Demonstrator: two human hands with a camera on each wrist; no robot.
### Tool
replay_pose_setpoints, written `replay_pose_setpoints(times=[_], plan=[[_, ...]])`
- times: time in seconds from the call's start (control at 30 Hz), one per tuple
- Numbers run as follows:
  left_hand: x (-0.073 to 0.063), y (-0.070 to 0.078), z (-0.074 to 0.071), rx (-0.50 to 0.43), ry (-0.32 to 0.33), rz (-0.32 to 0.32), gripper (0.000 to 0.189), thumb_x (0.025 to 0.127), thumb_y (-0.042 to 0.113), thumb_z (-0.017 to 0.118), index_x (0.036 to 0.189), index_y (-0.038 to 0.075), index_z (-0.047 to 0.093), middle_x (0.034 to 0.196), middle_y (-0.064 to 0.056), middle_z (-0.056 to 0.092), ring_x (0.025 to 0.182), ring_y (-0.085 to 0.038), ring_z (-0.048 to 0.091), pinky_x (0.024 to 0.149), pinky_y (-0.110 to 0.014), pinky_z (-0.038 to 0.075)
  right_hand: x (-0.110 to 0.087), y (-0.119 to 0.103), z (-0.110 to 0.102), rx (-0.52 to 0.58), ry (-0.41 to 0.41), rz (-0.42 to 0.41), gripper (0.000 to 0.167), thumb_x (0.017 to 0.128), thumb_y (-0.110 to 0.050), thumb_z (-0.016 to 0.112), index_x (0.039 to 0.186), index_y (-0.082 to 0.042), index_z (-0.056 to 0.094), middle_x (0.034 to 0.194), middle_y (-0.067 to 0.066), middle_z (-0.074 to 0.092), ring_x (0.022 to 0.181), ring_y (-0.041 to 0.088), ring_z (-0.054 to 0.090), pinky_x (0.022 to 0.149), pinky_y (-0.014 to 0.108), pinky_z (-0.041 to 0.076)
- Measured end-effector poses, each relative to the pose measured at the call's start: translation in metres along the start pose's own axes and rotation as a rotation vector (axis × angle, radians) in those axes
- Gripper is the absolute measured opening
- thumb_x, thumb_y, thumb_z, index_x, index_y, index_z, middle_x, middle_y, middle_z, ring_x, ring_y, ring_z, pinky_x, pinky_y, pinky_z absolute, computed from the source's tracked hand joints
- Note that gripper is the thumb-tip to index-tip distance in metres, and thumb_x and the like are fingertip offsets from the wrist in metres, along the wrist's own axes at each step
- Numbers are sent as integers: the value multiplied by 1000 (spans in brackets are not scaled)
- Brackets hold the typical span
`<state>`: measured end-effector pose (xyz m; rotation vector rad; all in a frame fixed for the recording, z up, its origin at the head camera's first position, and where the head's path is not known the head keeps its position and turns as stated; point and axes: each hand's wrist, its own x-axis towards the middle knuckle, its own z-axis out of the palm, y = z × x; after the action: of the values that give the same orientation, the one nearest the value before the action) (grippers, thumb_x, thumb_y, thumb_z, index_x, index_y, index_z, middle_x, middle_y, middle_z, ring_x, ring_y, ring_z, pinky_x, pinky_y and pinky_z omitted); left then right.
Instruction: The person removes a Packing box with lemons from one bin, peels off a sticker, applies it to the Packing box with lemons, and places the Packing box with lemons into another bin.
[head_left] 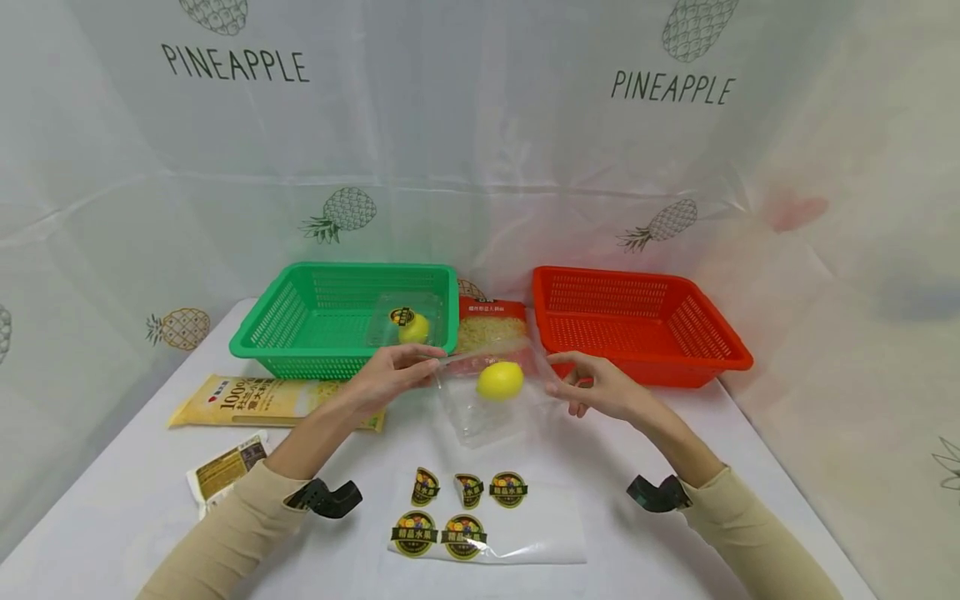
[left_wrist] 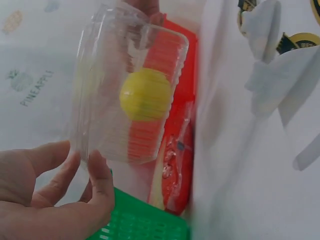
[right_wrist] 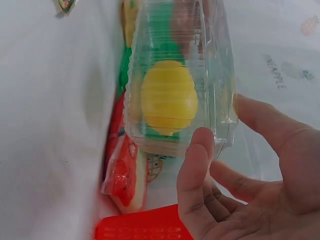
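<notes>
Between both hands a clear plastic clamshell box (head_left: 474,421) is held up above the table, with a yellow lemon (head_left: 500,381) inside. My left hand (head_left: 390,377) pinches one end of the box's rim; in the left wrist view its thumb and fingers (left_wrist: 102,177) lie either side of that edge. At the opposite end, my right hand (head_left: 596,385) pinches the rim, and the right wrist view shows a fingertip (right_wrist: 202,137) against the plastic. The lemon shows through the ribbed wall in both wrist views.
Behind stand a green basket (head_left: 258,340), holding another boxed lemon (head_left: 413,328) with a round sticker, and a red basket (head_left: 660,371). A red-topped pasta bag (head_left: 491,321) lies between them. Left are a yellow pasta pack (head_left: 255,402) and a brown packet (head_left: 228,468). A sticker sheet (head_left: 543,525) lies in front.
</notes>
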<state>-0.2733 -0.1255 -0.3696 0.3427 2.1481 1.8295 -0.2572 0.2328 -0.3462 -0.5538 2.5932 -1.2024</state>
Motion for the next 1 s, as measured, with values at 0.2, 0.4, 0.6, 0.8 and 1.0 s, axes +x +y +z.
replay_pose_setpoints(times=[0.2, 0.4, 0.6, 0.8, 1.0], plan=[[-2, -7, 5, 4, -15, 5, 38, 95, 31, 65, 128, 13, 64, 138, -9, 58, 115, -22, 63, 106, -44, 48, -7, 7, 2, 48, -61, -41, 57, 95, -28, 64, 144, -5, 47, 81, 18, 65, 68, 25, 65, 67, 32, 59], [1, -16, 8, -42, -19, -6, 38, 96, 26, 64, 130, 9, 63, 138, -10, 59, 124, -33, 57, 105, -43, 49, -10, 15, 6, 142, -100, -20, 59, 95, -25, 64, 146, -4, 44, 84, 15, 66, 74, 32, 68, 70, 32, 61], [5, -20, 12, -85, -5, -14, 36, 97, 20, 62, 131, 8, 63, 140, -15, 57, 129, -37, 53, 109, -46, 45, -11, 22, 13, 215, -114, 7, 66, 94, -22, 67, 150, -7, 38, 97, 26, 65, 78, 43, 68, 72, 35, 61], [9, -27, 16, -51, 25, -12, 38, 96, 14, 62, 133, 4, 60, 142, -22, 53, 127, -33, 56, 109, -45, 45, -9, 28, 20, 231, -124, -26, 69, 92, -15, 68, 151, -4, 35, 105, 36, 60, 75, 43, 69, 69, 36, 61], [13, -32, 19, 25, 52, 0, 40, 96, 12, 62, 135, 4, 58, 140, -17, 56, 127, -27, 55, 107, -39, 46, -5, 31, 26, 181, -106, -38, 75, 90, -17, 72, 152, -2, 32, 95, 29, 62, 71, 38, 70, 67, 37, 61]])
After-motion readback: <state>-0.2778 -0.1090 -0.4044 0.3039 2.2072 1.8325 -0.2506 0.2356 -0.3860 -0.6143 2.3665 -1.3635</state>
